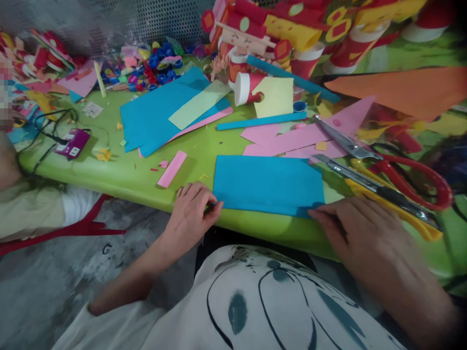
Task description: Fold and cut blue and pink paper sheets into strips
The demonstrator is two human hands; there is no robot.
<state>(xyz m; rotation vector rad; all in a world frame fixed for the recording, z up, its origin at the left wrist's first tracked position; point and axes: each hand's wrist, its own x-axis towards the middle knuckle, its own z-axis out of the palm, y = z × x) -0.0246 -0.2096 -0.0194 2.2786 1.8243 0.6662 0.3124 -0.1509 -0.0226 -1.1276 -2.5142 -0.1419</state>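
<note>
A rectangular sheet of blue paper (268,182) lies at the near edge of the table, with a narrow band or fold along its near side. My left hand (195,206) pinches its near left corner between thumb and curled fingers. At the near right corner, the thumb and fingertips of my right hand (365,233) close on the paper. Just beyond my right hand lie a grey and yellow utility knife (379,189) and red-handled scissors (386,160). A small pink paper roll (172,169) rests beyond my left hand.
Larger blue paper (156,112), pink paper scraps (292,141) and orange paper (408,92) lie farther back. Paper-cup figures (251,34) stand behind them, beside a heap of small colourful pieces (156,63). A purple box with cables (73,144) and another person's leg (32,209) are at left.
</note>
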